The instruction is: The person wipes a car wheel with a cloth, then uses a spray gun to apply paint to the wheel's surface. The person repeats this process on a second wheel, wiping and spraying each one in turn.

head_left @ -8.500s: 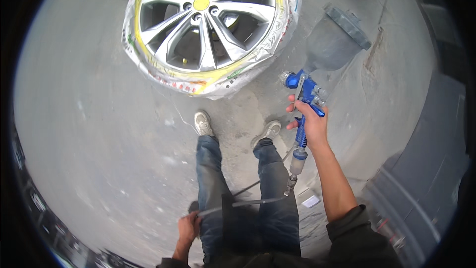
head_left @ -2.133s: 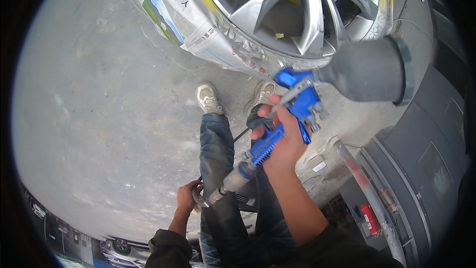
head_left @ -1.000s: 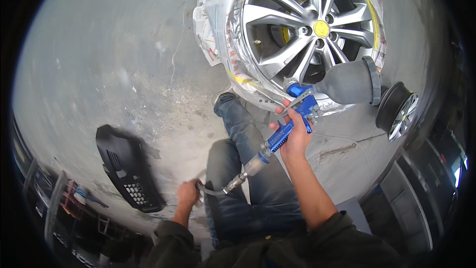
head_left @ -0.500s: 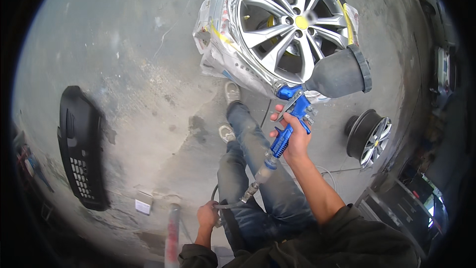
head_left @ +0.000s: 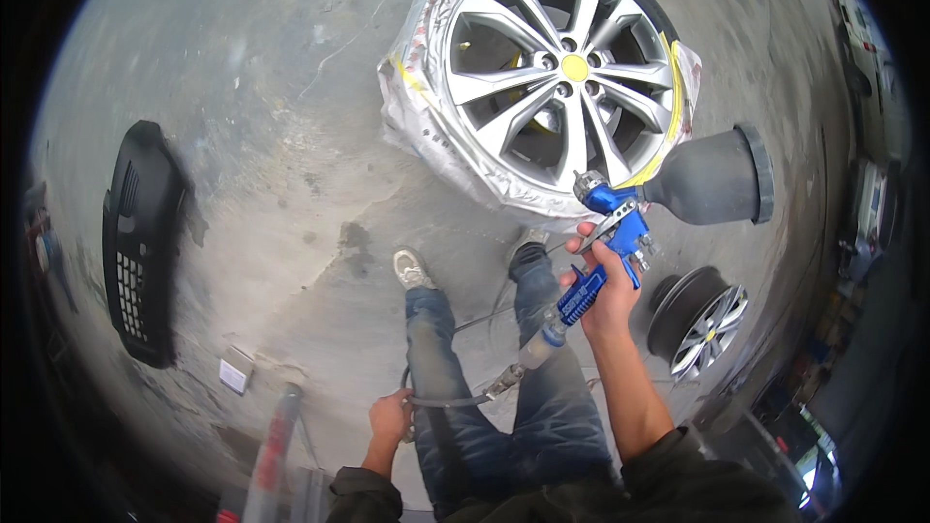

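My right hand [head_left: 612, 298] is wrapped round the grip of a blue spray gun [head_left: 625, 223], with fingers at its trigger lever. A dark grey paint cup [head_left: 715, 177] juts out sideways from the gun to the right. The gun's nozzle lies over the lower rim of a silver alloy wheel [head_left: 573, 140], which has a yellow centre cap. Masking paper and plastic [head_left: 426, 121] with yellow tape surround that wheel. From the gun's handle a grey air hose [head_left: 450, 403] runs left to my left hand [head_left: 390, 415], which is closed on it.
A second wheel [head_left: 712, 337] sits on the floor at right. On the left lies a black bumper [head_left: 145, 242], with a small white box [head_left: 235, 370] nearer me. A red-marked post [head_left: 271, 455] rises at lower left. Vehicles [head_left: 872, 68] line the far right.
My right hand and the spray gun have shifted right and a little nearer me. My feet now stand farther apart. The masked wheel appears slightly lower and farther left in view.
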Demonstrator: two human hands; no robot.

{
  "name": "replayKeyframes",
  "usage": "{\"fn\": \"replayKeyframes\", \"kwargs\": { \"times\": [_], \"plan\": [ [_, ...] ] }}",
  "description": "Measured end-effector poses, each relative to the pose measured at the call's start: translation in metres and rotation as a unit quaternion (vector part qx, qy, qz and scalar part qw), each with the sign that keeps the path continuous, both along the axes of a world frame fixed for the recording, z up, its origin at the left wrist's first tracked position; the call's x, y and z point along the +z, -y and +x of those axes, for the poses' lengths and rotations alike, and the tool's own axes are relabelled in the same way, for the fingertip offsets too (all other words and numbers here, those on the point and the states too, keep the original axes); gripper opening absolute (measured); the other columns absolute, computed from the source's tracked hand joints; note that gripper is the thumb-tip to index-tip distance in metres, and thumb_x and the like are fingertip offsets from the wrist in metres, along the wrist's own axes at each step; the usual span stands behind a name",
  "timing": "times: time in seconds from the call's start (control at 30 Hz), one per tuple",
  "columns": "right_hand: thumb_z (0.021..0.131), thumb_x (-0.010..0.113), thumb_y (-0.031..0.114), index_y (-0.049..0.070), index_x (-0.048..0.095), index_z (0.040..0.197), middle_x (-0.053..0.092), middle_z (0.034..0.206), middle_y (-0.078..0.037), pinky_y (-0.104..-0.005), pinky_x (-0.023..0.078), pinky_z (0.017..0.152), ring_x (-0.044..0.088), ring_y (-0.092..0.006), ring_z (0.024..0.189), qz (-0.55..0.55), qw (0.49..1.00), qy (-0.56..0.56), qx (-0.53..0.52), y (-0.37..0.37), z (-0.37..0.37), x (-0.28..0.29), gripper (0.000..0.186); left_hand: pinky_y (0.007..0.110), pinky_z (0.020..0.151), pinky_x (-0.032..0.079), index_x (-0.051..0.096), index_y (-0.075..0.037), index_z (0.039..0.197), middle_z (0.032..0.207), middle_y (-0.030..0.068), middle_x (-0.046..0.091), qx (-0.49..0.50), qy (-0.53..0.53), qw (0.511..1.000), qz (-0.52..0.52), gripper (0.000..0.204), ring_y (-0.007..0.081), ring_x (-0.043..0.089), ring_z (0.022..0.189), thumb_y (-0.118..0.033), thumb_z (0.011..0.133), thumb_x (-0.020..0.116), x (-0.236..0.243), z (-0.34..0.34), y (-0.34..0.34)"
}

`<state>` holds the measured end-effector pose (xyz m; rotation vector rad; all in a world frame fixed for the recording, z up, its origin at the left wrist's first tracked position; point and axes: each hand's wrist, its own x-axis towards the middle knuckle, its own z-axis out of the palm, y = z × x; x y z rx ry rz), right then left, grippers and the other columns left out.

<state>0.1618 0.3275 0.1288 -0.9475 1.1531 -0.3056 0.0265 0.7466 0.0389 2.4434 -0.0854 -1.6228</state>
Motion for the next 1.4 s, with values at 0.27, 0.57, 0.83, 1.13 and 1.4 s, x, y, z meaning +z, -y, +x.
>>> {"fn": "replayKeyframes", "kwargs": {
  "times": [0.27,0.57,0.83,1.13,1.4],
  "plan": [
    [0.092,0.057,0.008,-0.007,0.058,0.123,0.067,0.110,-0.015,-0.0312,0.061,0.053,0.067,-0.0221,0.094,-0.025,0.997,0.021,0.067,0.155,-0.006,0.030,0.034,0.049,0.074,0.054,0.071,-0.021,0.105,0.082,0.0136,0.072,-0.011,0.035,0.999,-0.009,0.025,0.0373,0.069,0.082,-0.016,0.082,0.068,0.006,-0.005,0.121],
    [0.084,0.058,0.010,-0.011,0.058,0.118,0.066,0.092,-0.019,-0.0265,0.058,0.045,0.067,-0.0201,0.073,-0.014,0.979,0.039,0.197,0.244,0.040,0.063,0.039,0.045,0.072,0.056,0.074,-0.015,0.106,0.089,0.0148,0.073,0.040,0.013,0.994,-0.098,0.025,0.0353,0.070,0.081,-0.018,0.082,0.066,0.024,0.043,0.252],
    [0.080,0.072,0.017,-0.013,0.048,0.133,0.062,0.120,-0.031,-0.0331,0.062,0.054,0.073,-0.0316,0.087,0.188,0.943,0.006,0.276,0.168,0.061,0.063,0.066,0.029,0.075,0.054,0.074,-0.005,0.111,0.091,0.0060,0.072,0.393,-0.133,0.787,-0.458,0.036,0.0157,0.069,0.084,-0.011,0.078,0.086,0.107,0.158,0.394],
    [0.090,0.072,0.043,-0.008,0.051,0.135,0.064,0.118,-0.020,-0.0293,0.058,0.078,0.067,-0.0219,0.097,0.270,0.913,-0.018,0.305,0.155,0.094,0.045,0.071,0.027,0.074,0.054,0.074,-0.004,0.095,0.088,0.0029,0.074,0.377,-0.236,0.793,-0.416,0.028,0.0118,0.069,0.081,-0.017,0.075,0.088,0.096,0.211,0.389],
    [0.093,0.069,0.039,-0.009,0.047,0.134,0.060,0.117,-0.024,-0.0317,0.061,0.061,0.065,-0.0272,0.105,0.310,0.903,-0.022,0.296,0.159,0.093,0.030,0.067,0.031,0.070,0.054,0.075,-0.006,0.096,0.087,0.0069,0.073,0.305,-0.167,0.843,-0.411,0.024,0.0204,0.071,0.078,-0.022,0.080,0.083,0.085,0.218,0.387]
  ]
}}
